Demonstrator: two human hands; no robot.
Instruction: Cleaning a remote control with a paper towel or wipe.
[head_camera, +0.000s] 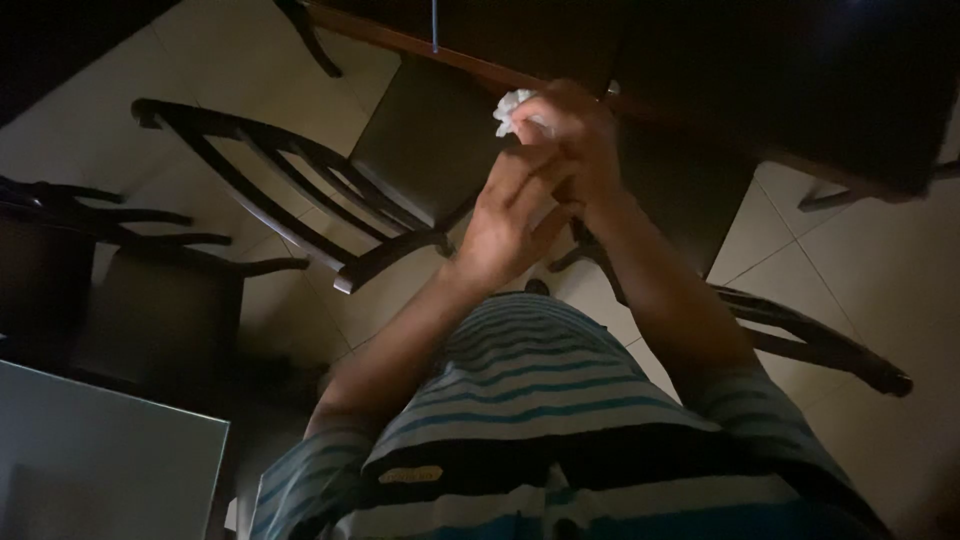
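Head view, dim light. Right hand is closed around a crumpled white tissue wad; only a small bit of it pokes out past the fingers on the upper left. Left hand is pressed against the right one from below, fingers curled up over its wrist side, holding nothing of its own as far as I can tell. Both hands are raised in front of the striped shirt, and in frame the wad lies over the near edge of the dark wooden counter and the seat of the pushed-in chair, touching neither. Risk, my read: the wad is mostly buried in the fist, so any loosening of the fingers could let it drop to the tiled floor or onto the chair seat. Thin tissue can also shred if the two hands rub hard, leaving scraps. Low light makes a dropped piece hard to spot among the dark chair frames. Counts: one tissue wad, two hands, one counter. Chairs: three visible, one under the hands, one at the left edge, one partly hidden behind the right forearm. One pale flat panel at lower left, can't tell what it is.
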